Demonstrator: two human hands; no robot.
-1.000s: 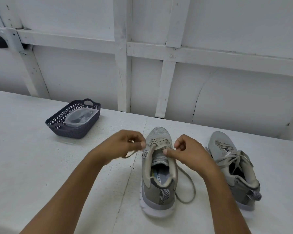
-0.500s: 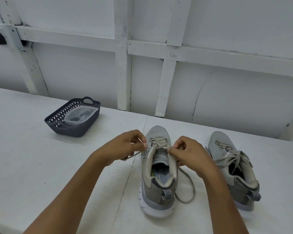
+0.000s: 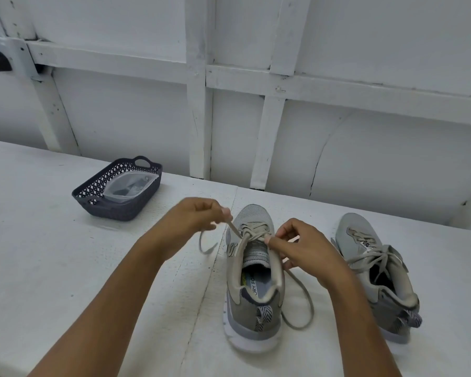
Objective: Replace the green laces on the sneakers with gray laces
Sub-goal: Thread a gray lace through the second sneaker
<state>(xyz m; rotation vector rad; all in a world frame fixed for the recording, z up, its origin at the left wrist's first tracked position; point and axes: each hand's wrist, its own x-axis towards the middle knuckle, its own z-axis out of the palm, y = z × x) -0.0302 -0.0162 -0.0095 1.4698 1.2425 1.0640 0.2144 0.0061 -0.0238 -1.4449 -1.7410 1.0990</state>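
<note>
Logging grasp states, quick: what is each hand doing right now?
Left hand: closed, pinching a free end of the lace.
Right hand: closed, pinching the lace at the near sneaker eyelets.

The sneaker [image 3: 252, 303] under the fingers [image 3: 280, 244] has a matt knit-mesh toe, a smooth collar and a white rubbery sole. The lace [image 3: 235, 229] between the fingertips is flat woven cloth. Beyond the left fingers, a dark matt perforated plastic basket [image 3: 120, 210] holds a clear glossy plastic bag [image 3: 129, 186]. The white table [image 3: 52, 268] looks rough and painted.
</note>
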